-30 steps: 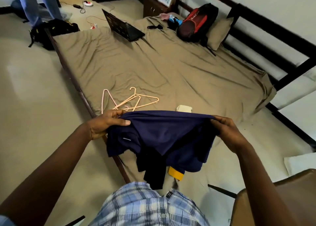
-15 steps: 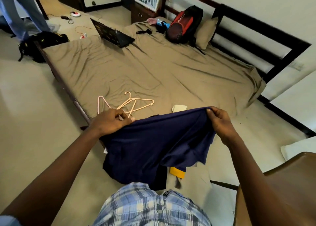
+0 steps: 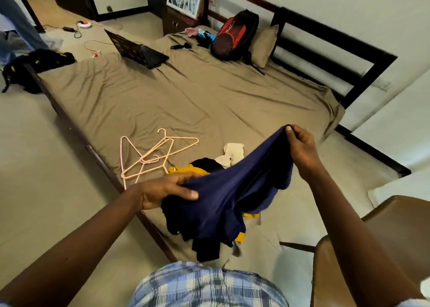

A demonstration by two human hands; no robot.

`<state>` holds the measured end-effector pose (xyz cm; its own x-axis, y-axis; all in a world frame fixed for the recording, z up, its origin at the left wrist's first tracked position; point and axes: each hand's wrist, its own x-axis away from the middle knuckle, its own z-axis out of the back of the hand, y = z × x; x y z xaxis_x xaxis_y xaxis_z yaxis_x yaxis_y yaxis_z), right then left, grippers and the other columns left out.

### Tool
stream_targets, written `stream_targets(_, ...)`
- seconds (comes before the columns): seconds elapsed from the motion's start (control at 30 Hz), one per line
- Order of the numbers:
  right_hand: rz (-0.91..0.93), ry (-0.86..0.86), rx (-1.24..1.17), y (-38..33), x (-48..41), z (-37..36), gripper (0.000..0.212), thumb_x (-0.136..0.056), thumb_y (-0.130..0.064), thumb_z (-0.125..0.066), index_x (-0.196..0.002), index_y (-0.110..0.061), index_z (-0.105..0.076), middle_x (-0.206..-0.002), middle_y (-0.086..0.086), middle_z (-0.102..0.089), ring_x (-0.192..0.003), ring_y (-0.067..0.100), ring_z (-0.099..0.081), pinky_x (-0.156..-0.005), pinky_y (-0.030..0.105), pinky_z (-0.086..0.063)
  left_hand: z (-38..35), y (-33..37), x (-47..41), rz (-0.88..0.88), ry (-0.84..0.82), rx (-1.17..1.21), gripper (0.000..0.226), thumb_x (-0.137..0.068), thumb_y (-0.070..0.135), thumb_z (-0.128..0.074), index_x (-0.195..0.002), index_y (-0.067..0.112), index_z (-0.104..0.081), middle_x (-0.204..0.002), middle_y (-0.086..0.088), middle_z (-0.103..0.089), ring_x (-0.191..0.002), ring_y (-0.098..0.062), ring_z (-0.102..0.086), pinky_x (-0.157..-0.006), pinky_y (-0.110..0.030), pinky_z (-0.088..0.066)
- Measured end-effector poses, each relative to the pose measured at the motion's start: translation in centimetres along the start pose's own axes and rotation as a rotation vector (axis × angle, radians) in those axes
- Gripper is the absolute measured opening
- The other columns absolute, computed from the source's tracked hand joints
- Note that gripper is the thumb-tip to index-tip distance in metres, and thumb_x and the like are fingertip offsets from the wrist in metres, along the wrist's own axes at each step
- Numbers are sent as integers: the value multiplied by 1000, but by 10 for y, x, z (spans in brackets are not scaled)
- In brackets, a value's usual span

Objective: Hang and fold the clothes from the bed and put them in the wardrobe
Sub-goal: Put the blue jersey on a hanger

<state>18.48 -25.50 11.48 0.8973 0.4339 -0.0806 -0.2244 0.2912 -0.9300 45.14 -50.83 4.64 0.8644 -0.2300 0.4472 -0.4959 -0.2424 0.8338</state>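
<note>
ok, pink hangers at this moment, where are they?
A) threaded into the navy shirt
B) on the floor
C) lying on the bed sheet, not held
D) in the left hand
C: the pink hangers lie loose on the bed sheet beyond the left hand, which grips the navy shirt, as the right hand does.

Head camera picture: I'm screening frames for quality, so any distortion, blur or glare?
Head view: wide-angle stretch slants the headboard; lower hem of the navy shirt looks slightly smeared, left hand and right hand sharp; soft light, faint shadows, no glare.
</note>
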Motion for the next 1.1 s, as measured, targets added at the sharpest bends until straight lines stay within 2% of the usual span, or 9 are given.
stream_targets(0.1,67,5,5,-1,1,1,34,-112,-21,-44,-95,4,-59,-80,8,-50,-74,18,-44,-68,35,-36,-2,1,-10,185,125,-517,75,-68,52,-93,-130,19,-68,-126,-2,-74,-115,-22,-71,-103,-45,-55)
stream_targets(0.17,126,-13,47,1,5,3,29,-111,-22,-47,-96,-3,-64,-81,3,-58,-74,13,-51,-69,31,-42,1,9,-14,83,509,-756,69,-61,69,-83,-114,25,-75,-110,3,-77,-102,-18,-72,-93,-40,-57)
stream_targets(0.27,172,-152,193,15,13,8,14,-95,-28,-75,-102,-16,-71,-92,-6,-72,-84,8,-65,-76,22,-51,-1,25,-10,-212,1207,-791,20,-79,28,-77,-99,24,-75,-84,8,-69,-89,-29,-68,-73,-34,-48)
stream_targets(0.33,228,-296,515,34,15,9,25,-83,-19,-84,-105,-17,-72,-96,-5,-68,-90,14,-65,-78,25,-51,0,32,-5,-306,1380,-717,22,-80,11,-72,-100,20,-73,-74,15,-55,-85,-34,-65,-69,-33,-39)
stream_targets(0.43,213,-309,792,60,12,6,28,-74,3,-65,-98,-11,-73,-90,2,-58,-89,30,-61,-73,34,-43,13,31,-7,-250,1294,-760,22,-84,10,-67,-104,19,-72,-78,10,-60,-89,-38,-66,-71,-35,-42)
stream_targets(0.7,-174,161,209,96,-16,4,37,-84,2,-48,-103,-20,-72,-93,1,-72,-87,22,-66,-79,31,-52,55,16,-6,406,742,-1376,44,-81,67,-73,-103,30,-71,-97,1,-71,-92,-24,-68,-72,-33,-48)
stream_targets(0.93,-196,201,61,133,-54,0,39,-80,0,-47,-107,-12,-73,-100,8,-74,-91,20,-66,-93,42,-55,61,5,-4,42,598,-52,49,-71,32,-93,-112,9,-78,-118,-11,-77,-108,-24,-73,-92,-31,-58)
stream_targets(1.0,-204,195,47,140,-62,-1,39,-82,3,-47,-108,-9,-73,-99,8,-72,-91,20,-65,-93,42,-55,55,10,-6,83,548,-29,36,-84,16,-82,-118,12,-76,-120,-8,-76,-107,-22,-74,-87,-28,-59)
stream_targets(1.1,-214,184,0,145,-74,-3,44,-79,2,-45,-109,-11,-73,-101,7,-73,-91,20,-67,-94,42,-56,63,22,-7,249,556,-555,27,-82,40,-86,-106,31,-77,-101,9,-79,-94,-9,-74,-79,-24,-55)
